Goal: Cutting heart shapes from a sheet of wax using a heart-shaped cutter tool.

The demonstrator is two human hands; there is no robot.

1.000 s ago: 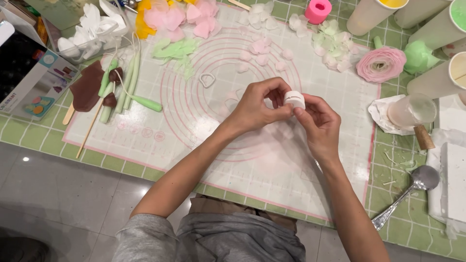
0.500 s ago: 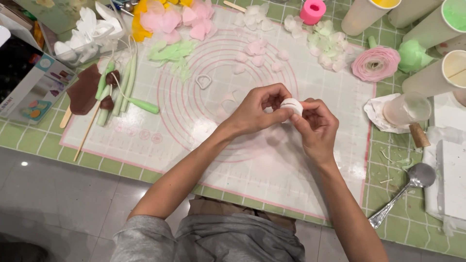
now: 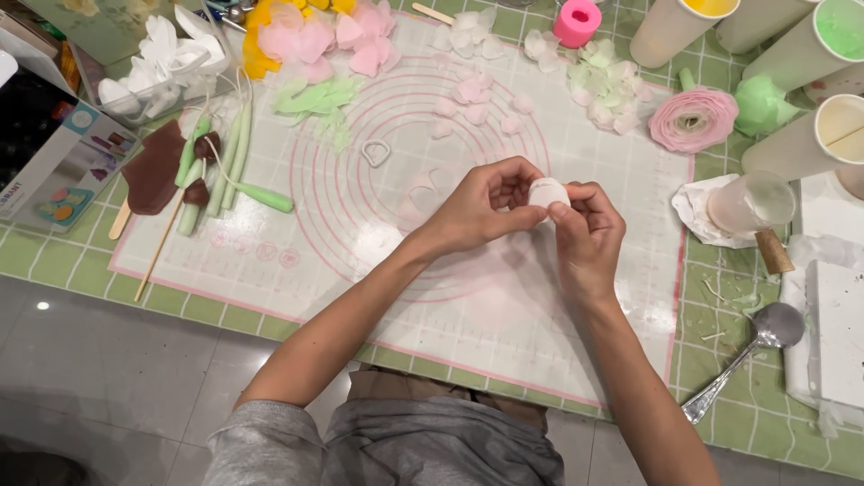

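Head view looks down on a translucent mat (image 3: 504, 315) with pink rings and a pink border, spread over a green checked cloth (image 3: 765, 423); grey floor tiles (image 3: 90, 360) show below the table edge, and the person's grey top fills the bottom of the frame; both hands meet above the mat's middle, the left hand (image 3: 477, 211) and the right hand (image 3: 589, 234) pinching a small white lump (image 3: 547, 192) between their fingertips, so both grips are closed on it, and it sits raised off the mat; on the mat lie a small heart-shaped cutter (image 3: 376, 151), pale pink petals (image 3: 472, 94), green leaves (image 3: 315, 99), and green stems (image 3: 225, 166) beside a brown piece (image 3: 153, 171); yellow and pink petals (image 3: 306, 36) crowd the top edge near a pink roll (image 3: 577, 22); a finished pink flower (image 3: 693, 119) rests at the mat's right edge, close to tall cups (image 3: 810, 135); a spoon (image 3: 747, 355) lies on the cloth at the right, next to a white block (image 3: 832, 333); a box (image 3: 54, 162) sits at the left.
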